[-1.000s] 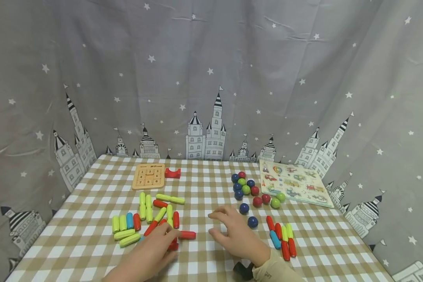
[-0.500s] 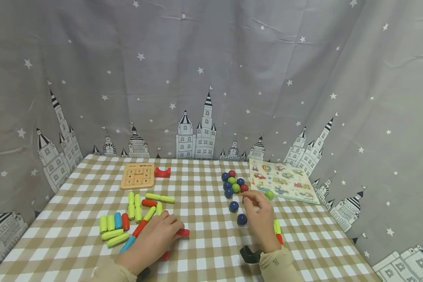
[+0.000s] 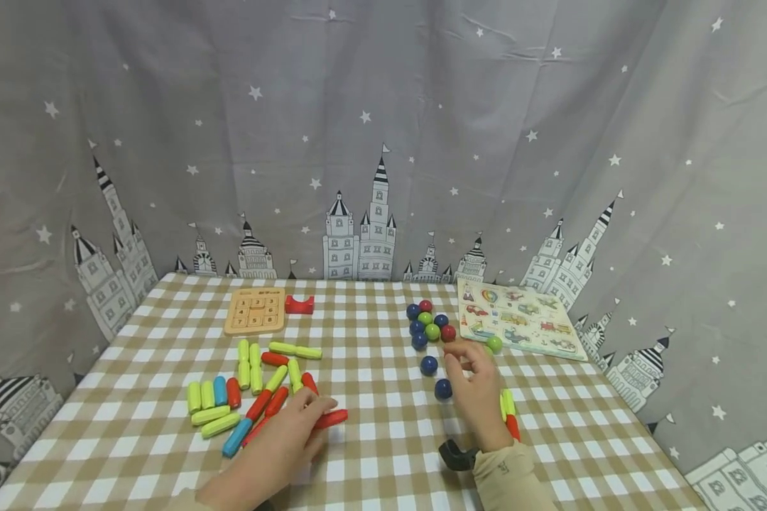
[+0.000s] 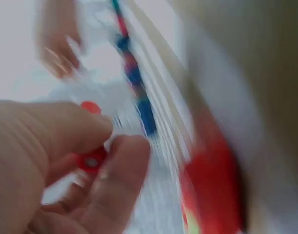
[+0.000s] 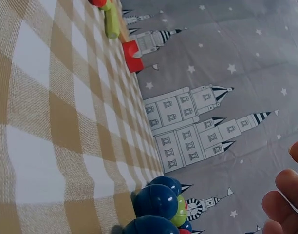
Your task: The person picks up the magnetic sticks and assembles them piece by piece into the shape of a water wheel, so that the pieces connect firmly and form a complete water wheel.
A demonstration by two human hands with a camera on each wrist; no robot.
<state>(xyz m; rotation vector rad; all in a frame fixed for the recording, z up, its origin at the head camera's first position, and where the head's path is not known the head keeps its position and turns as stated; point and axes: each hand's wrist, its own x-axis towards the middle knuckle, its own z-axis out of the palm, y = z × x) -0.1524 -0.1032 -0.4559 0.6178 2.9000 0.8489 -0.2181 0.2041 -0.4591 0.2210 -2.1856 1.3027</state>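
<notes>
My left hand (image 3: pixel 290 433), at the near left of the table, pinches a red stick (image 4: pixel 93 160) between thumb and fingers. The left wrist view shows that stick's round end; blur hides much around it. Another red stick (image 3: pixel 331 419) shows just beyond the fingers in the head view. My right hand (image 3: pixel 476 394) hangs over the right side with loosely bent fingers, beside the dark blue balls (image 3: pixel 443 389). Its fingertips (image 5: pixel 285 187) show at the edge of the right wrist view, and no held thing is visible there. The hand covers part of the ball group.
Several yellow, red and blue sticks (image 3: pixel 220 390) lie left. A wooden number puzzle (image 3: pixel 256 311) and a red notched block (image 3: pixel 300 305) sit behind them. Balls (image 3: pixel 432 332) cluster right of centre, by a picture board (image 3: pixel 520 319). More sticks (image 3: pixel 510 404) lie at right.
My right hand has moved right and away from me to the balls, its fingers bending more. The left hand stays among the sticks, shifting slightly. The head view has turned a little rightward.
</notes>
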